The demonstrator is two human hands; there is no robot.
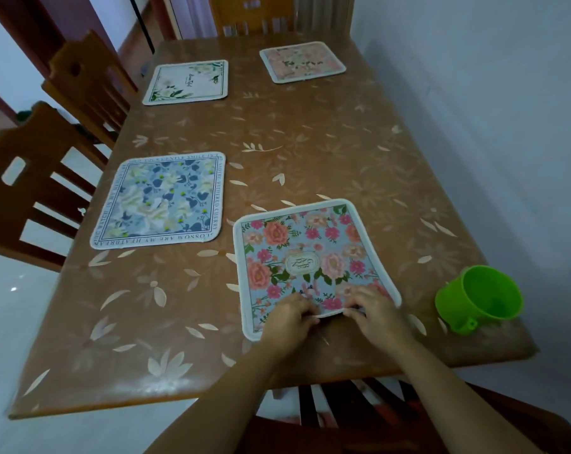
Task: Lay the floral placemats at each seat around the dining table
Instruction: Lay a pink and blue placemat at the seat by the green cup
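- Mostly done: table has four mats down, and four chairs show around it.
- Left near chair faces the blue mat, which lies flat near the left edge.
- Left far chair faces the white mat, also flat.
- Far chair has the pink mat near it, far right on the table and a bit skewed.
- Near chair gets the rose mat, at the near edge, in hand, with its near border lifted a little between the hands.
- Green cup stands at the near right, apart from the rose mat.
- Left hand has its fingers curled over the rose mat's near border and looks to be pinching it.
- Right hand does the same just beside it, fingers curled and pinching that border.
- Left to do, by my read: drop the border flat, square the rose mat to the seat, let go.
- Right side of the table is against the wall; no seat is seen there.
- Hidden: fingertips are tucked under the hands, so the exact grip is unclear.
- Far chair is cut off at the top, and the near chair is mostly behind the arms.
- Print on the far mats is too small to read.
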